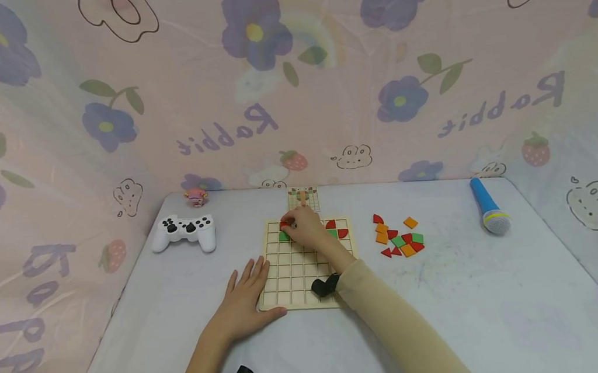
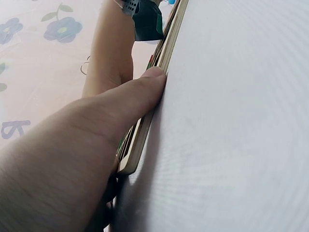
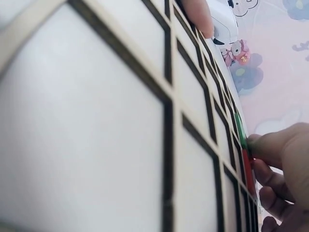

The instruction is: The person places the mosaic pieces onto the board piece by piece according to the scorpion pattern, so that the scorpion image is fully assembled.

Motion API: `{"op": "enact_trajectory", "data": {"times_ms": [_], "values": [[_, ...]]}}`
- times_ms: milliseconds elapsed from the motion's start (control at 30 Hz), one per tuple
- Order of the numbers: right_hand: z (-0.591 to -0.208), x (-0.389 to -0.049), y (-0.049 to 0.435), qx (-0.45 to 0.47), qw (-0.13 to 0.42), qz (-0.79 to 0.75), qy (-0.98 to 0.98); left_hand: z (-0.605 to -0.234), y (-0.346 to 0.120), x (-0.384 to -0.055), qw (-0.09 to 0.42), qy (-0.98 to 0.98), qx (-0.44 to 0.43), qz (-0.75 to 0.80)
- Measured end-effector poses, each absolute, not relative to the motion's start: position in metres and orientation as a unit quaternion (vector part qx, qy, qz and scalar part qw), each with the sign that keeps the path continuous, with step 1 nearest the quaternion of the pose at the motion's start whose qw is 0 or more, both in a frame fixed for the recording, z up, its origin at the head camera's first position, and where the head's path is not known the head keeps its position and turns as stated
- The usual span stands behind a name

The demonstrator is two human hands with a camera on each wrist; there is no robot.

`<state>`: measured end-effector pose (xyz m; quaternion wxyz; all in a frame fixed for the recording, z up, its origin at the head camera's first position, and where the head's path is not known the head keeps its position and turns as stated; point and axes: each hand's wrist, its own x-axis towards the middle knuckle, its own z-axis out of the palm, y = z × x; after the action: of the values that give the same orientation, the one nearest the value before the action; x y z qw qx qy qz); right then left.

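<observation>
A wooden grid board [image 1: 290, 275] lies on the white table. My right hand [image 1: 304, 228] reaches over it and pinches a red tile [image 3: 248, 171] at the far-left cells, its shape partly hidden by the fingers. Right beside that tile is a green tile [image 1: 284, 236] in the grid. Toward the far-right corner of the board sit red quarter-circle tiles [image 1: 342, 233] and another green tile [image 1: 332, 233]. My left hand [image 1: 245, 302] rests spread at the board's near-left corner, fingers along the left edge, thumb [image 2: 140, 92] against the near edge.
Several loose red, orange and green tiles [image 1: 407, 250] lie right of the board. Behind it stands a small pattern card [image 1: 303, 199]. A white game controller [image 1: 185, 233] and pink figurine [image 1: 196, 197] are at the left, a blue microphone [image 1: 489, 209] at the right. Printed cloth surrounds the table.
</observation>
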<state>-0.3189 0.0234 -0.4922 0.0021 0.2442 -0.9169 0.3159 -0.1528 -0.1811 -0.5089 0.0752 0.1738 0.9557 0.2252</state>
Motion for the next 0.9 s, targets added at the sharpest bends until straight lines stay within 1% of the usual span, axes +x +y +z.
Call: {"op": "enact_trajectory", "data": {"times_ms": [400, 667, 900], "values": [[-0.491, -0.32, 0.021, 0.252, 0.002, 0.311, -0.916, -0.51, -0.181, -0.153, 0.077, 0.956, 0.172, 0.224], [-0.487, -0.319, 0.025, 0.239, 0.007, 0.339, -0.91, -0.51, -0.181, -0.154, 0.076, 0.955, 0.175, 0.225], [-0.475, -0.311, 0.036, 0.232, -0.005, 0.355, -0.906, -0.511, -0.181, -0.155, 0.078, 0.957, 0.172, 0.222]]}}
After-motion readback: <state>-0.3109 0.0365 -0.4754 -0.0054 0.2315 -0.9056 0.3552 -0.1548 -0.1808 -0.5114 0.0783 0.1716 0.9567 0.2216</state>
